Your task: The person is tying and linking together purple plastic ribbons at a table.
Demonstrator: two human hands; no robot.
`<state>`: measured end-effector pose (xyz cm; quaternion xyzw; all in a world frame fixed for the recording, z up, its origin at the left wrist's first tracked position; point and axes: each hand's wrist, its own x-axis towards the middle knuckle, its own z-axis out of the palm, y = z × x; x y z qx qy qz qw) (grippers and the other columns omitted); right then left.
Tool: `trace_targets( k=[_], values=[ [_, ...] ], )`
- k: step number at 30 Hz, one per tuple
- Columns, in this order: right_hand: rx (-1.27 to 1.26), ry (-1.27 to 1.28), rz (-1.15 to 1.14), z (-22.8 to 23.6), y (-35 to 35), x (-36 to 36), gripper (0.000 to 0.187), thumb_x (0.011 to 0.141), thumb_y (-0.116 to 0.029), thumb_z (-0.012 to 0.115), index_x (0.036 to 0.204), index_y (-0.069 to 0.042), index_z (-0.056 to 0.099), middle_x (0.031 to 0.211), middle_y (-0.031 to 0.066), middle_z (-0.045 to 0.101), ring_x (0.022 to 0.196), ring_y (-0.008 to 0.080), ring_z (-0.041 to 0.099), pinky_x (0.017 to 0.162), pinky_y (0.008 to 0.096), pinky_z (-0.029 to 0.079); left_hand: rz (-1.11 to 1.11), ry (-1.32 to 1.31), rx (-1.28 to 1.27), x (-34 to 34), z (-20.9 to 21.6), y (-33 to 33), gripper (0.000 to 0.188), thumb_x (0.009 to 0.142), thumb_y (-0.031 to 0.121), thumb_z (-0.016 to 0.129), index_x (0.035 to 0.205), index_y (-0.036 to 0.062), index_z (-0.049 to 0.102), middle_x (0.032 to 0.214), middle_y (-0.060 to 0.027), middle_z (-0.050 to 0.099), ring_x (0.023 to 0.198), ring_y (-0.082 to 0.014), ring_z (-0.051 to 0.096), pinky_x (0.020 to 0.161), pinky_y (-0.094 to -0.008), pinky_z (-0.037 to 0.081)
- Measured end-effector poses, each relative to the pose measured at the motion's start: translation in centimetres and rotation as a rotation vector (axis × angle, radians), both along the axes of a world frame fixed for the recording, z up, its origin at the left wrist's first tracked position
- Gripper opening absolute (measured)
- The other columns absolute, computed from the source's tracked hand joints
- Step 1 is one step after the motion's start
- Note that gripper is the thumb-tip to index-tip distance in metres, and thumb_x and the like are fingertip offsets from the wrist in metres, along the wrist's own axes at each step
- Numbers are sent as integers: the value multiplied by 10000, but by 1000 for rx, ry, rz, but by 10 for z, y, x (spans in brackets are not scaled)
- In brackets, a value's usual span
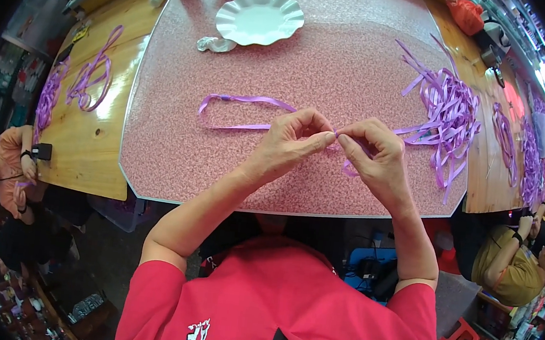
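Observation:
Over the pink speckled mat (220, 165), my left hand (295, 136) and my right hand (376, 152) meet, each pinching a purple ribbon (240, 126) between thumb and fingertips. The ribbon's long loop stretches left from my left hand across the mat, with a small dark piece on its upper strand. A short bit of purple ribbon hangs below my fingers. What exactly sits between the fingertips is too small to make out. To the right of my right hand lies a tangled heap of purple ribbons (449, 108).
A scalloped pale plate (261, 18) stands at the back, with a crumpled clear wrapper (216, 44) beside it. More purple ribbons (92, 77) lie on the wooden table at left, others (505, 143) at right. People sit at both sides: one in orange (10, 151), one in olive (506, 264).

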<state>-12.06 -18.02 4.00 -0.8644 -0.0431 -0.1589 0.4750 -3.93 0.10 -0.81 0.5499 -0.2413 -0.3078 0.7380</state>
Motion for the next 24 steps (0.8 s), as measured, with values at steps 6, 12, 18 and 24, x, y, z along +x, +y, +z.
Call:
trace_targets(
  k=[6, 12, 18, 24],
  values=[
    [22, 140, -47, 1, 4, -2, 110, 892, -46, 722, 988, 7, 728, 801, 13, 636, 712, 45, 559, 603, 209, 436, 64, -34, -25, -2, -6, -4, 151, 948, 157, 698, 994, 21, 651, 896, 13, 649, 822, -43, 591, 719, -213, 488],
    [2, 49, -2, 3, 1, -2, 133, 870, -52, 747, 998, -15, 745, 728, -14, 555, 630, 43, 446, 551, 220, 352, -11, 14, 19, 1, -3, 2, 175, 968, 160, 679, 1063, 19, 642, 987, -12, 652, 937, -82, 610, 848, -251, 490],
    [-74, 42, 4, 6, 0, -4, 144, 845, -42, 763, 989, -33, 759, 687, -16, 503, 593, 60, 406, 533, 242, 314, -37, 3, 62, 2, -7, 0, 188, 972, 175, 676, 1077, 21, 650, 990, -12, 658, 947, -82, 605, 859, -252, 488],
    [38, 69, 13, -2, 0, -5, 143, 884, -50, 737, 1022, -13, 738, 753, -8, 585, 660, 42, 504, 566, 223, 390, 5, -18, 26, -1, -2, 0, 187, 971, 194, 676, 1028, 17, 655, 896, 18, 633, 809, -42, 556, 704, -215, 468]
  ],
)
